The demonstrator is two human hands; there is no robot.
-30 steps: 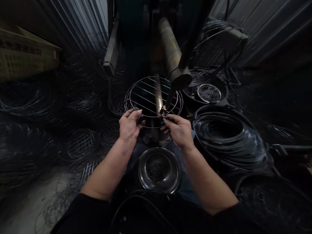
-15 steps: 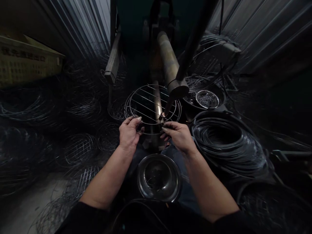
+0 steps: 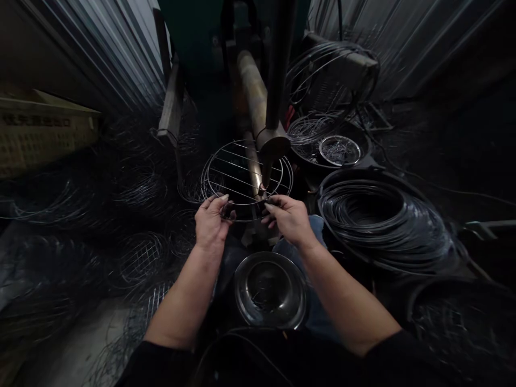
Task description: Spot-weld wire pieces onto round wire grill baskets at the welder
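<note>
A round wire rack [image 3: 228, 177] with parallel cross wires and two rings is held level in front of me. My left hand [image 3: 213, 217] grips its near left rim between thumb and fingers. At the near right rim, my right hand [image 3: 287, 215] is closed with thumb and fingertips together, touching the ring. The rack sits around the electrodes of a spot welder [image 3: 274, 141]; the upper tip meets the wires just beyond my right fingertips. Below the hands, a steel bowl [image 3: 296, 293] rests at my lap with a few thin wires in it.
On the right stands a tub with coiled wire [image 3: 358, 220]; behind it, a pan holds a small bowl of short wire pieces [image 3: 339, 150]. Finished-looking wire racks [image 3: 143, 258] lie heaped at left, near a yellow crate [image 3: 44, 131]. A bar [image 3: 170, 102] juts out left of the welder.
The view has shifted, so the machine appears further left. The upper electrode seems closer to the wires at the rack's rim. Both hands keep their hold on the rack.
</note>
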